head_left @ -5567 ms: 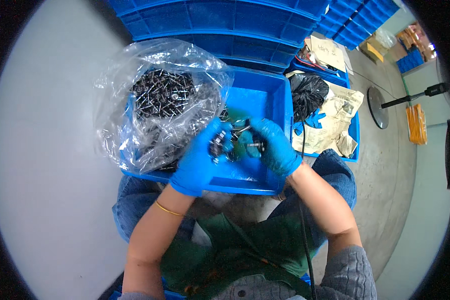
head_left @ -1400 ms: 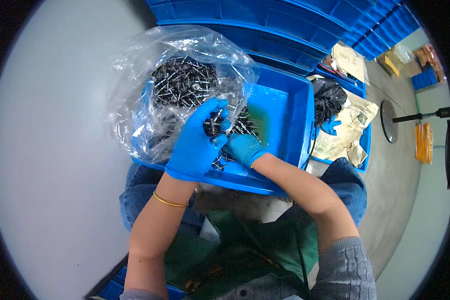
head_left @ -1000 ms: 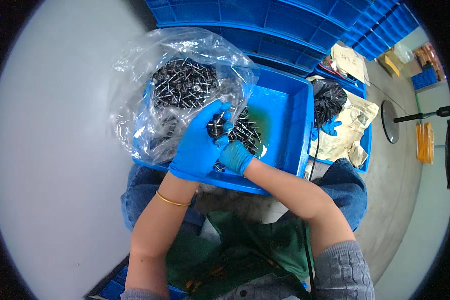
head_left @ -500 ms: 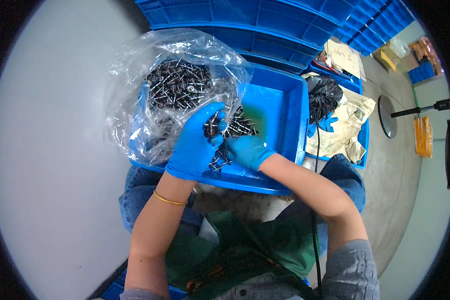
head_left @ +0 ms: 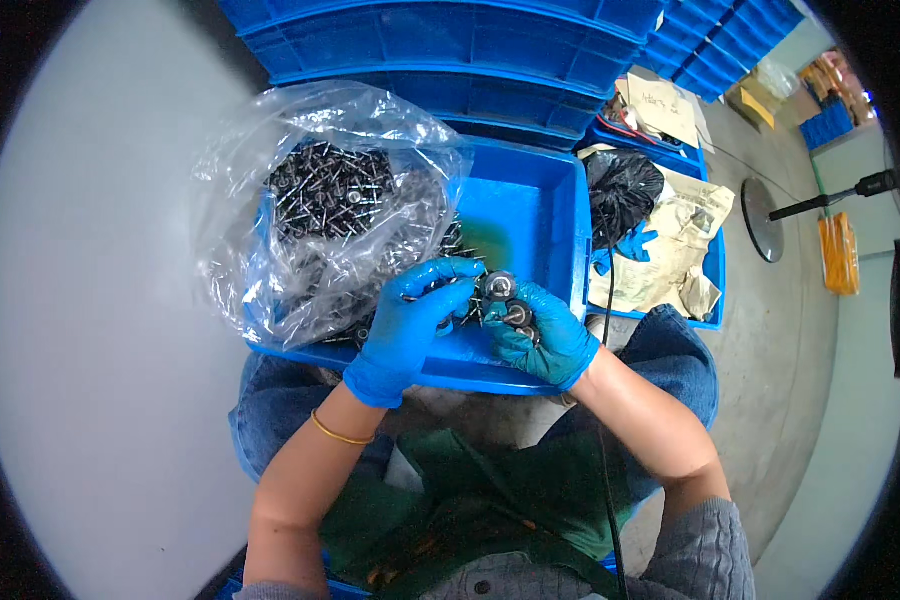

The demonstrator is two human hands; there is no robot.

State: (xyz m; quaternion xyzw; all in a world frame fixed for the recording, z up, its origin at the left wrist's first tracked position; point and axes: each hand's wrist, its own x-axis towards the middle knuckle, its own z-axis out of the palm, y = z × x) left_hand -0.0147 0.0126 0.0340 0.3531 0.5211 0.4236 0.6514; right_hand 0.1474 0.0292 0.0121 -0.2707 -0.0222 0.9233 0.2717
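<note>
My left hand (head_left: 398, 330), in a blue glove, is curled over the near side of a blue tub (head_left: 577, 230). Dark bits of metal show between its fingers, partly hidden. Close on its right, my right hand (head_left: 560, 345), gloved too, is closed round several round-headed metal pins (head_left: 500, 287) with their discs turned upward. A large clear plastic bag (head_left: 345, 265) lies opened in the tub's left part. Inside it is a heap of dark, shiny-shanked metal pins (head_left: 330, 190). More loose pins lie on the tub's floor behind my hands.
Stacked blue crates (head_left: 420, 40) rise behind the tub. To the right, another blue crate (head_left: 715, 270) holds brown paper (head_left: 675, 240), a black plastic bag (head_left: 625, 185) and blue gloves (head_left: 635, 243). A black cable (head_left: 610, 400) hangs near my right arm. A round-based stand (head_left: 763, 222) is farther right.
My right hand has come up from the loose pins, now gripping several. My left hand has lowered toward me and turned, its fingers now pointing right. The view has shifted slightly.
</note>
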